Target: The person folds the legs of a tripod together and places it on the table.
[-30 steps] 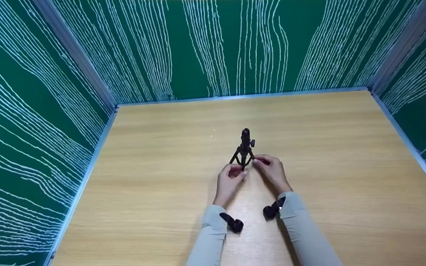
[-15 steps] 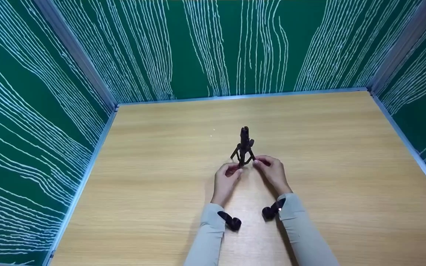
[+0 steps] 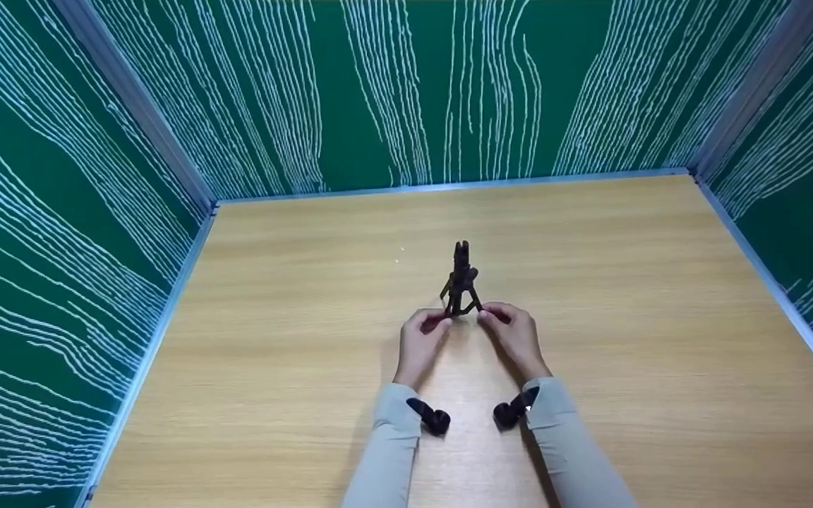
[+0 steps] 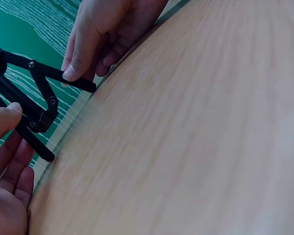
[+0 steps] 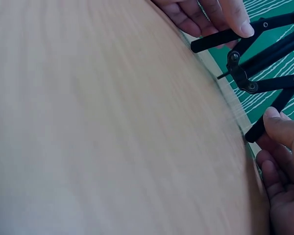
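Note:
A small black tripod stands upright on the wooden table, its legs spread and a clamp-like head with a side knob on top. My left hand pinches one leg between thumb and fingers, low down near its foot. On the other side my right hand pinches a second leg the same way. Hinged braces joining the legs to the central column show up close in both wrist views. The third leg points away, towards the back, in the head view.
The light wooden table is walled at the back and sides by green panels with wavy white lines. Black wrist cameras are strapped over the grey sleeves. Tiny white specks lie left of the tripod.
The tripod has turned somewhat and shifted slightly left. My left hand has moved left with its leg, widening the gap between the hands. Both hands keep their pinch.

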Motion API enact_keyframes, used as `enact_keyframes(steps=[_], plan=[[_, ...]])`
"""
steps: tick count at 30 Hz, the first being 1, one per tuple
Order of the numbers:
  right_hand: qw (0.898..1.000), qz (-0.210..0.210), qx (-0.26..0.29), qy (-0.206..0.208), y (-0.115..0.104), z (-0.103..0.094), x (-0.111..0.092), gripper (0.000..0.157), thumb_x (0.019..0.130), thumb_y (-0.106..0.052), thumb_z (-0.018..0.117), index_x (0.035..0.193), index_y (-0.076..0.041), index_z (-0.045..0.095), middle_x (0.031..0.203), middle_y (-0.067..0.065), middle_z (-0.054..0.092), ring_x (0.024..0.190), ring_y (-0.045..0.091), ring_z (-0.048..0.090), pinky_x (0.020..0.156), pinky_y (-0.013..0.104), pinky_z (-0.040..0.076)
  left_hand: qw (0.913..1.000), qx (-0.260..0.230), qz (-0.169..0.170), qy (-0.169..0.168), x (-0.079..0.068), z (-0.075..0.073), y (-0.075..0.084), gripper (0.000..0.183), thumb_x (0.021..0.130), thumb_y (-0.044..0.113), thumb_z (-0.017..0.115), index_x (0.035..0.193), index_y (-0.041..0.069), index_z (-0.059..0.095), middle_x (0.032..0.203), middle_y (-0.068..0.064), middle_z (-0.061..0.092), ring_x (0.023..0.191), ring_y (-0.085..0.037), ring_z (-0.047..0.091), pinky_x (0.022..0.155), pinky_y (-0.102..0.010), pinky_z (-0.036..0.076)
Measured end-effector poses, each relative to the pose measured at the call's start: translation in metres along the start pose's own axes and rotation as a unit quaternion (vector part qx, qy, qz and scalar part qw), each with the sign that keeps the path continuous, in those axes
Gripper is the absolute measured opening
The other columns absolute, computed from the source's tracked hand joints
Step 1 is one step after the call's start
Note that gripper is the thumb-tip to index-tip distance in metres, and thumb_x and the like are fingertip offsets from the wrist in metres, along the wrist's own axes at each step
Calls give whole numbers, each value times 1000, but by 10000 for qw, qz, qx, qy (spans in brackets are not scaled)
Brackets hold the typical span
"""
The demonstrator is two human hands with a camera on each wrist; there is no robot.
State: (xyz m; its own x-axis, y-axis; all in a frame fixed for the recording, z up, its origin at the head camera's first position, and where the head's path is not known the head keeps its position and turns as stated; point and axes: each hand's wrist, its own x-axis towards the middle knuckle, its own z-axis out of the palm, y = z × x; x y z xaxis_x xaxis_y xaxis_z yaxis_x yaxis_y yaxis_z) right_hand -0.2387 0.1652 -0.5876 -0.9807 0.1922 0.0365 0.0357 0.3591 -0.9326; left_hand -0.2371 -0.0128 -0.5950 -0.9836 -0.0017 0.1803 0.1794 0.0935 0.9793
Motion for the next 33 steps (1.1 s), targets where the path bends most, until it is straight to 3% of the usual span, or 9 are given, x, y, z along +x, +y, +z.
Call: enact_keyframes(steps=[8,16,33], plan=[[9987,-343,-36,383,0,3,-5,19,84,-10,73,100,-1,74,103,16,72,95,26,65,81,20,49,9999,-10,-124,106,-3,0,1,20,84,10,73,101,0,71,99,-13,68,88,-14,62,80,-23,53],[9987,-328,-196,337,-2,3,-5,21,84,-13,73,102,-3,74,104,17,72,100,30,66,92,38,50,9996,-65,-222,173,-1,0,0,20,83,12,74,99,1,71,97,-9,69,87,-11,62,80,-22,53],[9980,-347,-282,454,-2,9,-4,20,82,-15,76,99,-5,75,102,16,73,99,33,67,93,42,49,9992,-66,-316,215,-1,-1,0,20,82,12,74,99,1,71,96,-9,70,86,-11,63,80,-24,54]])
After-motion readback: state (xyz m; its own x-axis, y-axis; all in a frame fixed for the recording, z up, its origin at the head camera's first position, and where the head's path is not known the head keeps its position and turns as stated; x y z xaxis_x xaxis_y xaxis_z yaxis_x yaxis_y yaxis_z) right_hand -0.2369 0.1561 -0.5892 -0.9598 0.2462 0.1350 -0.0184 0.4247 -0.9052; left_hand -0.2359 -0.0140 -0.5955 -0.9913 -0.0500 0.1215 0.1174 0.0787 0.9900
